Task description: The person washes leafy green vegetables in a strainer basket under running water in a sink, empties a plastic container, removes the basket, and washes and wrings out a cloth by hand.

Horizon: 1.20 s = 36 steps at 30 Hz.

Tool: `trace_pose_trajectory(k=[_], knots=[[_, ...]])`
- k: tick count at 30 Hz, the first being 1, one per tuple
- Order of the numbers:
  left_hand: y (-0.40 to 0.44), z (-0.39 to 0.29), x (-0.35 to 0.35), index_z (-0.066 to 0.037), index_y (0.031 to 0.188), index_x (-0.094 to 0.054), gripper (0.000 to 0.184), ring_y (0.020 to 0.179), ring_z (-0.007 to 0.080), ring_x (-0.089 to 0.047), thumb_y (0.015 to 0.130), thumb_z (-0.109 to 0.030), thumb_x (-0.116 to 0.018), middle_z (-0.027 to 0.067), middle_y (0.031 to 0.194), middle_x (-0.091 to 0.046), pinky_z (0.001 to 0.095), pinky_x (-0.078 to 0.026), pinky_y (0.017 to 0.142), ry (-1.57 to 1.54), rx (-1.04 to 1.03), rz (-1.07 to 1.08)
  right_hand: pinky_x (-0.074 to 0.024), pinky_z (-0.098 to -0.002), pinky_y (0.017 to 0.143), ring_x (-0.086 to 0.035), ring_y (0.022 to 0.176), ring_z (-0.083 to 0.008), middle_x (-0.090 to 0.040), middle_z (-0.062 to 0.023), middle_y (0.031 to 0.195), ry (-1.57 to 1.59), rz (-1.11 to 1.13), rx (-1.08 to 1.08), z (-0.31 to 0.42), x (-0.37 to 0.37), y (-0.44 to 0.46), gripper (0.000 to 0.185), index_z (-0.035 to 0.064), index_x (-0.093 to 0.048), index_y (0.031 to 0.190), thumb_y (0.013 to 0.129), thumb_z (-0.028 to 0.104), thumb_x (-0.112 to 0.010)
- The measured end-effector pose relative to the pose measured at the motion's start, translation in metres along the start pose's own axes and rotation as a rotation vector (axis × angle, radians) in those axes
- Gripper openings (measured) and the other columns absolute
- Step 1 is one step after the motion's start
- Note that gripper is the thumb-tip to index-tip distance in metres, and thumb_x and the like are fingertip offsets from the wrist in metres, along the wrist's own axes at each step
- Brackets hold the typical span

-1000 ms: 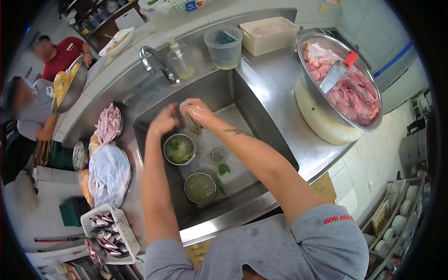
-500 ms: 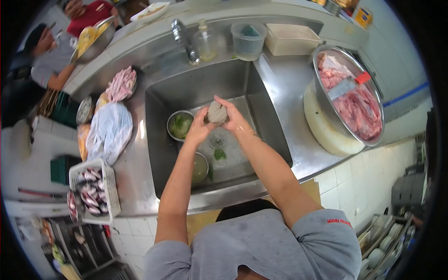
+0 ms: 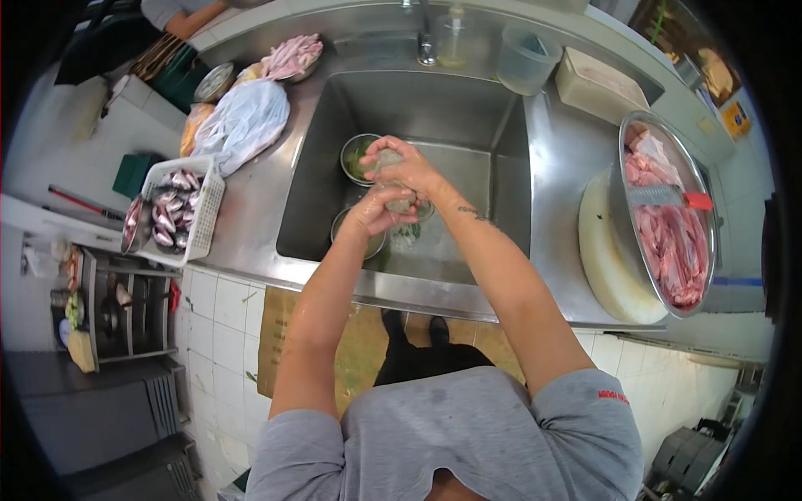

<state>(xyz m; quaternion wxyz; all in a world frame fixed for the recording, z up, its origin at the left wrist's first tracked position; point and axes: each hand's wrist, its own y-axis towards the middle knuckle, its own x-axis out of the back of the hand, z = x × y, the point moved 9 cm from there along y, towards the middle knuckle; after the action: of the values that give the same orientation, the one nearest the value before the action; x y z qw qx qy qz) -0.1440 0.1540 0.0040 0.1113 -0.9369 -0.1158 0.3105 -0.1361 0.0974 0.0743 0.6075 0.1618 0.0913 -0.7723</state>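
Observation:
Both my hands are over the sink (image 3: 484, 108), wrapped round a wet, greyish lump (image 3: 389, 157) that looks like a bunched cloth. My right hand (image 3: 413, 171) curls over its upper part, while my left hand (image 3: 378, 210) closes on its lower end. Fingers cover much of it. Just left of the hands, a metal bowl (image 3: 345, 160) with green leaves sits in the sink. A second metal bowl (image 3: 378, 248) is partly hidden by my left hand and wrist. Some green leaf (image 3: 409, 230) lies on the sink bottom.
Left counter: a white basket of fish (image 3: 209, 221), a plastic bag (image 3: 251, 125) and a bowl of pale pink meat (image 3: 292, 57). Right: a metal basin of raw meat (image 3: 668, 242) with a red-handled cleaver (image 3: 660, 196). Behind stand a faucet (image 3: 426, 37), soap bottle (image 3: 454, 37) and plastic tub (image 3: 529, 63).
My view has tilted down and shifted left. My hands, side by side round the lump before, are now one above the other, with the right on top.

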Motion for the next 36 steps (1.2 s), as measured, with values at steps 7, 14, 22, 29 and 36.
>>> trace_pose_trajectory(k=[7,14,22,29,36], knots=[[-0.011,0.019,0.016,-0.007,0.079,-0.055,0.011,0.054,0.0119,-0.047,0.069,-0.003,-0.059,0.0041,0.067,-0.054,0.0266,-0.034,0.045,0.011,0.034,-0.250,-0.0417,-0.0230,0.056,-0.048,0.061,-0.0080,-0.052,0.0004,0.067,-0.209,0.017,-0.036,-0.022,-0.017,-0.002,0.039,0.0093,-0.055,0.119,0.080,0.005,-0.060],[-0.035,0.017,0.054,-0.004,0.072,-0.061,0.017,0.063,0.0282,-0.059,0.070,-0.021,-0.059,0.0130,0.064,-0.060,0.0398,-0.045,0.054,0.834,-0.172,-0.776,-0.0338,-0.0219,0.046,-0.040,0.051,-0.0050,-0.049,0.0031,0.057,-0.300,-0.147,-0.105,-0.061,-0.025,0.000,0.024,0.0076,-0.065,0.103,0.082,0.007,-0.054],[-0.049,0.012,0.044,-0.004,0.086,-0.066,0.044,0.088,0.0355,-0.060,0.070,-0.043,-0.059,0.0207,0.093,-0.063,0.0425,-0.047,0.077,1.250,-0.075,-0.744,-0.0456,-0.0300,0.064,-0.058,0.067,-0.0175,-0.063,-0.0106,0.075,-0.972,-0.183,0.412,-0.065,-0.022,0.012,0.015,0.0035,-0.064,0.080,0.076,0.014,-0.054],[-0.097,-0.019,0.018,0.001,0.100,-0.056,0.047,0.101,0.0255,-0.053,0.072,-0.036,-0.067,0.0175,0.111,-0.052,0.0360,-0.047,0.072,0.264,-0.191,-0.187,-0.0293,-0.0185,0.046,-0.033,0.052,-0.0040,-0.043,0.0042,0.065,-0.044,0.011,-0.204,-0.025,-0.089,-0.005,0.032,0.0066,-0.057,0.114,0.086,0.023,-0.054],[-0.084,-0.010,0.038,-0.003,0.069,-0.058,0.015,0.053,0.0182,-0.057,0.064,-0.010,-0.069,0.0067,0.058,-0.056,0.0250,-0.042,0.047,-0.082,-0.319,-0.202,-0.0293,-0.0201,0.042,-0.033,0.048,-0.0049,-0.038,0.0034,0.059,-0.225,0.407,-0.156,-0.025,-0.140,0.007,0.024,0.0032,-0.057,0.104,0.083,0.011,-0.049]])
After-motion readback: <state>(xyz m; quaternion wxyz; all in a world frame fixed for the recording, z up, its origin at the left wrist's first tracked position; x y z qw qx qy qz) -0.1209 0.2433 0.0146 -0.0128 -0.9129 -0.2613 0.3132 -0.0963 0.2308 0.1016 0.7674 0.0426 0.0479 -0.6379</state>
